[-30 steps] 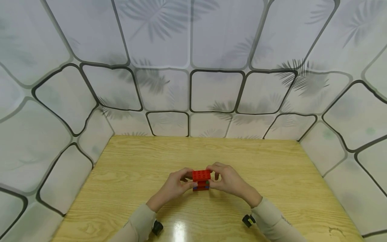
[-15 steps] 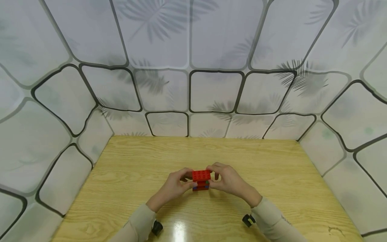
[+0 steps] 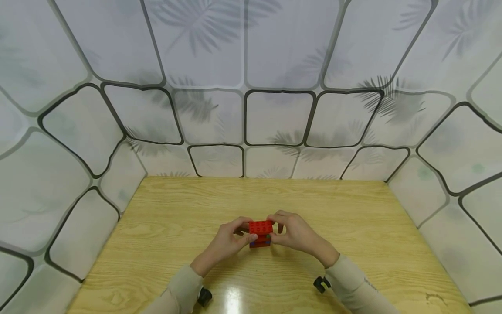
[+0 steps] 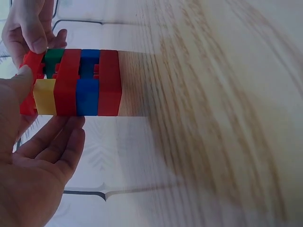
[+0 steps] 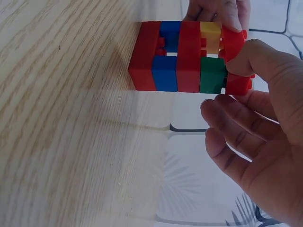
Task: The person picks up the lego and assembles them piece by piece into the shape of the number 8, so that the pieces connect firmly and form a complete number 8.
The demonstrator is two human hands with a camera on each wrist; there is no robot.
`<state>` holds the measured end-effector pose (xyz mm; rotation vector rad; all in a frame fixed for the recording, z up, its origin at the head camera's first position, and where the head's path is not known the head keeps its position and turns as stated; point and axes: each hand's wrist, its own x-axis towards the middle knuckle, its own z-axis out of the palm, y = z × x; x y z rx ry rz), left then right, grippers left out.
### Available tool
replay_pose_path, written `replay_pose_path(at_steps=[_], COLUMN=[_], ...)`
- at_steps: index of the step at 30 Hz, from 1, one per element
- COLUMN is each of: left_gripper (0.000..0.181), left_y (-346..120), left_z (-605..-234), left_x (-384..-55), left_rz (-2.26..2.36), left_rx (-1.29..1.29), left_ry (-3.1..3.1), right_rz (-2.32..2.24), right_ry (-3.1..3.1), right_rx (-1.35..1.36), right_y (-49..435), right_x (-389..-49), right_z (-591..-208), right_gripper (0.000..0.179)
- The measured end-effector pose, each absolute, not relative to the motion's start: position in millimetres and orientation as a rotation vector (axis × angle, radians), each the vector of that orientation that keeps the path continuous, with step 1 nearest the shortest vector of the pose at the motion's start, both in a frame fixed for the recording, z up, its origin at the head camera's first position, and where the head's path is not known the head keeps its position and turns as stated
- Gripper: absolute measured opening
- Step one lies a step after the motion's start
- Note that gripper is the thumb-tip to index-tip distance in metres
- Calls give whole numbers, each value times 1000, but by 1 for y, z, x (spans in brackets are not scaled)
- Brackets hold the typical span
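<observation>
A tower of toy building bricks (image 3: 260,245) stands upright on the table in front of me. From the bottom it has a red brick (image 4: 109,85), two blue bricks, another red brick (image 4: 67,85), then a yellow brick (image 4: 46,97) beside a green one (image 5: 212,74). On top lies a red brick (image 3: 260,227), studs up, with a thin dark gap showing above the green brick in the right wrist view. My left hand (image 3: 229,237) pinches its left end between thumb and fingers. Its right end is pinched by my right hand (image 3: 296,235), whose other fingers hang loosely alongside the tower.
The wood-grain table (image 3: 188,198) surrounds the tower. A patterned fabric wall (image 3: 280,117) rises at the back and on both sides. Black wrist-worn pieces, one at the left cuff (image 3: 205,296) and one at the right cuff (image 3: 321,284), stick out beneath the sleeves.
My left thumb has shifted slightly to the right and up on the front of the top red brick. Otherwise both hands and the tower stay in place.
</observation>
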<state>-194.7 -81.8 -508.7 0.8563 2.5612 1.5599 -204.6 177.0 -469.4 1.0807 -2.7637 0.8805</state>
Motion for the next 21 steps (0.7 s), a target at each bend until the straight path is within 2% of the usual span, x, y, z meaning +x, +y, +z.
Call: replay_pose_path(at_steps=[11, 21], left_gripper=[30, 33], left_y=[-81, -81], left_z=[-507, -506], left_x=[-195, -194], left_rz=[1530, 1516], left_rx=[889, 900], left_ry=[2613, 2605], right_rz=[1036, 1036], right_ry=[-2753, -2745], right_rx=[1074, 1050], right_y=[180, 179], right_x=[-203, -201], right_z=[-471, -471], right_gripper=[30, 32])
